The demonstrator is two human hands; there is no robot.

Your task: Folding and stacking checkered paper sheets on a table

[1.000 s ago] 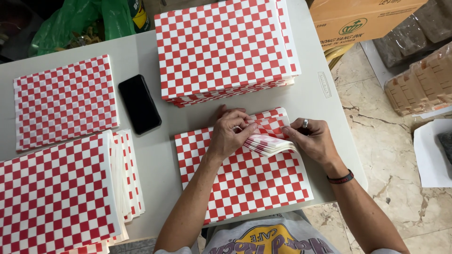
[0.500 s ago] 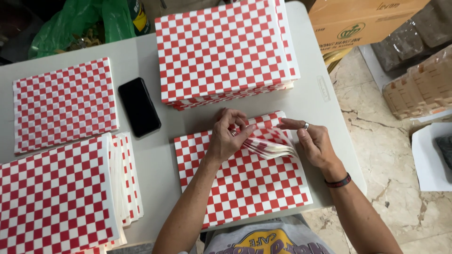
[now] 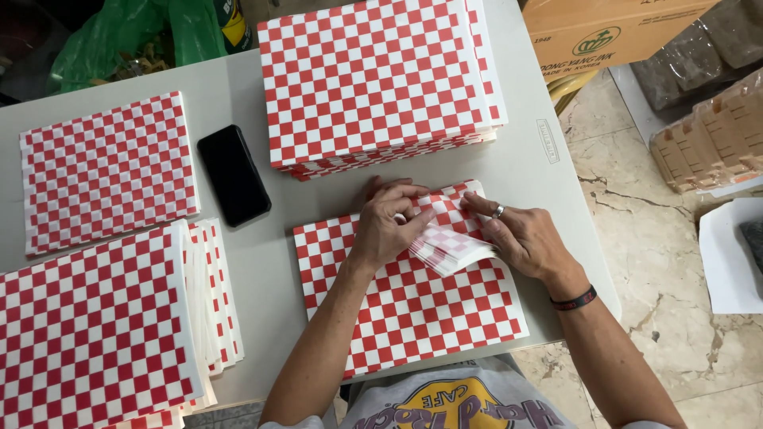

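Both hands are working the top right corner of the checked paper stack lying at the near edge of the bench. My left hand is curling its fingers over the lifted corner, pinching a few sheets. My right hand is lying flatter, fingers half open, thumb side pressing against the fanned edges of the corner, w/ a ring showing on one finger.

Risks as I'm judging them: the sheets are thin and fanning out, so the left pinch is probably catching more than one, and I can't tell how many it's got. Pulling hard w/ the right hand pressing down could crease or tear the corner. The stack is sitting near the bench edge by my body, so a sideways tug could be sliding the lower sheets off. The tall pile is sitting just beyond the knuckles; a quick lift could be knocking its front edge. The phone and the left piles are well apart, so no worry there.
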